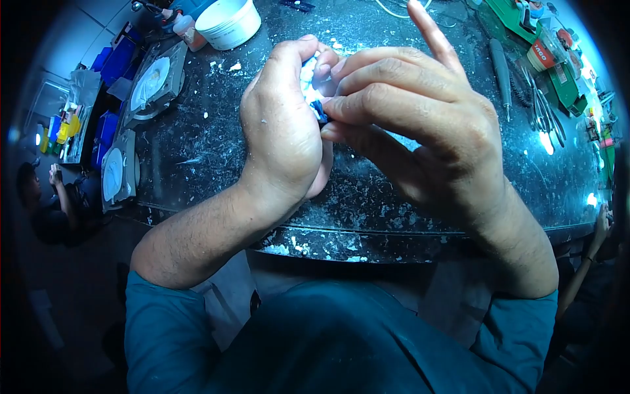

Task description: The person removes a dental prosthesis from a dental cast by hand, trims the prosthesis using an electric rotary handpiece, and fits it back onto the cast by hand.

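My left hand [282,125] is curled around a small white piece with blue parts [307,79], held above the dark worktop. Much of the piece is hidden by my palm and fingers, so its exact kind cannot be made out. From the right, my right hand [436,108] meets it, thumb and fingertips pinching at the dark blue bit [319,111] on its lower edge. The little finger of that hand points up and away. White specks lie scattered on the worktop [216,144] around and below both hands.
A white tub [230,27] and a small bottle [189,34] stand at the back left. Two grey blocks with pale round faces [149,85] line the left side. A handpiece [501,75], metal hand tools [543,111] and a green tray [566,88] lie right. Other people [49,207] sit at both sides.
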Available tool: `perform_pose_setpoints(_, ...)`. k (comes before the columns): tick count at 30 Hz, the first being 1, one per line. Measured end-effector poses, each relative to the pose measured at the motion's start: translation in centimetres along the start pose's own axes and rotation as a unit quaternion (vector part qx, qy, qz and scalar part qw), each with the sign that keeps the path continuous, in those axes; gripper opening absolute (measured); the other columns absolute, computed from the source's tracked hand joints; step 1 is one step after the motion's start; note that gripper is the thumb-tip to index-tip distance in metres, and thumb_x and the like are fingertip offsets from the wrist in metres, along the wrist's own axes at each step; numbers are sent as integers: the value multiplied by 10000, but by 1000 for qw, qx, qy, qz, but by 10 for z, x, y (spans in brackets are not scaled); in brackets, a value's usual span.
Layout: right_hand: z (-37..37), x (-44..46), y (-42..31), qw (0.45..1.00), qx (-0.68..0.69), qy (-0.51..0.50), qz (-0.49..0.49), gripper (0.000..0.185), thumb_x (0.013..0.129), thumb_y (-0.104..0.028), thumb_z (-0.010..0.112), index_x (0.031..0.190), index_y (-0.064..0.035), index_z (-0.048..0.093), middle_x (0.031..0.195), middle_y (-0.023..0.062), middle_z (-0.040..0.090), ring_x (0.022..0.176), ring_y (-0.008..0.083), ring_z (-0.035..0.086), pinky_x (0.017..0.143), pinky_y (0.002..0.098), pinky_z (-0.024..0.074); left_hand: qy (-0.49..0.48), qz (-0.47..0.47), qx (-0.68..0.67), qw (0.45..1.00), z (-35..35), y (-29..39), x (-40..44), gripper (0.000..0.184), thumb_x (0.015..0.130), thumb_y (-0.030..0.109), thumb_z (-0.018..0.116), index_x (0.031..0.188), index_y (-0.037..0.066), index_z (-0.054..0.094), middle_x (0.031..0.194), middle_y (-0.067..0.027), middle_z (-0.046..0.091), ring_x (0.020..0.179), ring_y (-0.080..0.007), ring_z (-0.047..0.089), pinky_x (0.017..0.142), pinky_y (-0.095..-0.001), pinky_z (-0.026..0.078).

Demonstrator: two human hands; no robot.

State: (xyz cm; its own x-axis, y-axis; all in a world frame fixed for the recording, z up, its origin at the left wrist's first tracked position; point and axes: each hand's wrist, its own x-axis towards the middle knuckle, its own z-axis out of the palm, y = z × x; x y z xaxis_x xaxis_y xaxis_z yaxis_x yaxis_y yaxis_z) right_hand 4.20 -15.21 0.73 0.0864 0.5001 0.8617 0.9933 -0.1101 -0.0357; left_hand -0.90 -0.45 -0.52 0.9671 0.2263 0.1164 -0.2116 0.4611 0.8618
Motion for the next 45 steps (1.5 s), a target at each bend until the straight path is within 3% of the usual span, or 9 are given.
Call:
perform_pose_setpoints(1, 1, 0, 1, 1000, -1, 2, -2, 283, 698, -91, 831, 972, -89, 757, 938, 55, 720, 1002, 202, 673, 1055, 557, 395, 7, 3, -3, 1000, 2, 0, 0, 336, 1012, 320, 405, 944, 19, 539, 898, -75, 543, 839, -132, 571, 787, -274, 493)
perform_pose_setpoints(4, 3, 0, 3, 1000, -4, 13, -9, 289, 696, -92, 831, 975, -89, 756, 937, 56, 718, 1002, 203, 673, 1048, 558, 404, -102, -91, -171, 976, -9, 5, 8, 300, 992, 316, 427, 869, 60, 525, 826, -37, 535, 766, -108, 550, 718, -252, 477)
perform_pose_setpoints(13, 2, -2, 10, 999, -6, 37, -27, 306, 691, -93, 831, 987, -88, 752, 934, 60, 711, 1002, 206, 671, 1028, 560, 432, -101, -104, -166, 975, -2, 6, 11, 307, 974, 327, 422, 759, 113, 467, 726, 13, 501, 627, -58, 481, 594, -200, 403)
perform_pose_setpoints(17, -8, 3, 13, 992, -73, -28, -102, 293, 709, -74, 814, 992, -74, 739, 935, 66, 701, 985, 203, 674, 1004, 534, 460, -75, -81, -157, 981, 0, 6, 8, 303, 978, 322, 424, 758, 117, 460, 733, 8, 509, 656, -69, 488, 607, -216, 396)
perform_pose_setpoints(25, 0, 0, 11, 997, -61, 16, -49, 266, 705, -84, 801, 959, -64, 725, 897, 71, 691, 923, 208, 674, 994, 531, 459, -69, -84, -142, 984, -2, 8, 5, 296, 997, 310, 400, 785, 110, 456, 785, -7, 518, 726, -91, 502, 670, -232, 410)
perform_pose_setpoints(40, -1, 2, 17, 994, -92, 29, -60, 221, 697, -103, 778, 896, -47, 700, 826, 80, 673, 807, 220, 675, 977, 526, 456, 71, -126, -70, 987, 11, 6, 2, 226, 984, 266, 437, 870, 83, 505, 826, -11, 507, 745, -101, 514, 677, -266, 435)
perform_pose_setpoints(43, -5, 6, 21, 990, -115, 42, -68, 213, 695, -107, 773, 883, -43, 695, 811, 82, 669, 783, 222, 675, 973, 525, 456, 81, -128, -72, 986, 10, 6, 4, 215, 975, 244, 442, 850, 75, 486, 816, -26, 514, 741, -134, 536, 713, -306, 480)
perform_pose_setpoints(45, -14, 13, 23, 984, -146, 60, -79, 209, 694, -109, 770, 875, -41, 691, 802, 83, 666, 768, 223, 675, 971, 524, 455, 36, -131, -118, 984, 3, 3, 4, 207, 971, 228, 439, 835, 74, 470, 799, -34, 516, 735, -162, 548, 747, -354, 506)
